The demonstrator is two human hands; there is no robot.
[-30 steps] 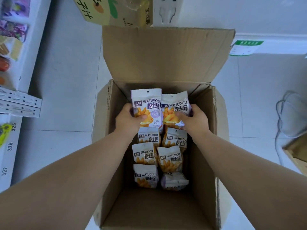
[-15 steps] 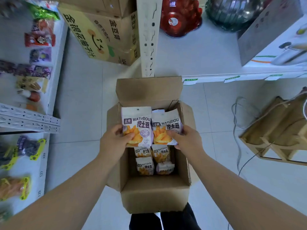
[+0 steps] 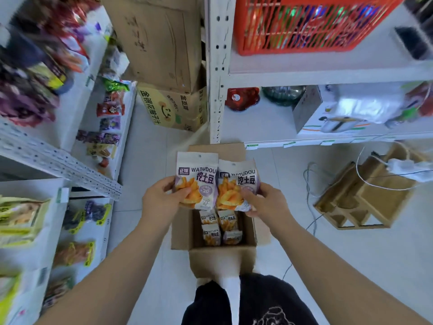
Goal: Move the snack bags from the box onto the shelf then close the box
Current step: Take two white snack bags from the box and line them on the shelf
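1. head view, nearest item: dark trousers (image 3: 257, 301) of the person standing over the box (image 3: 220, 256). the box sits on pale floor tiles, flaps open, near flap hanging toward the legs.
2. packs in the box (image 3: 212, 233): four small snack packs show at the bottom, in two rows. any others are hidden under the raised pair.
3. left hand (image 3: 161, 200): thumb on the printed front, fingers curled behind, pinching the lower part of the left bag (image 3: 199, 174) above the box opening.
4. right hand (image 3: 269, 202): same pinch on the lower part of the right bag (image 3: 239, 181). the two bags are upright, side by side, edges touching.
5. handling, judged: light, soft, air-filled film pouches with brittle contents. the film is likely slick, so hold a sealed edge or a lower corner and do not squeeze the middle.
6. left shelf (image 3: 35, 191): near, tiered, partly stocked with assorted packets, and a likely destination, though which tier cannot be told.
7. floor, right: wooden rack (image 3: 365, 198) with loose cables (image 3: 311, 184) trailing just beside the box. these look like a trip risk when stepping that way.
8. beyond the box: white shelf upright (image 3: 216, 90), with stacked cartons (image 3: 173, 109) to its left on the floor.
9. farthest: red crate (image 3: 304, 26) on the upper right tier, boxed goods on the tier beneath.
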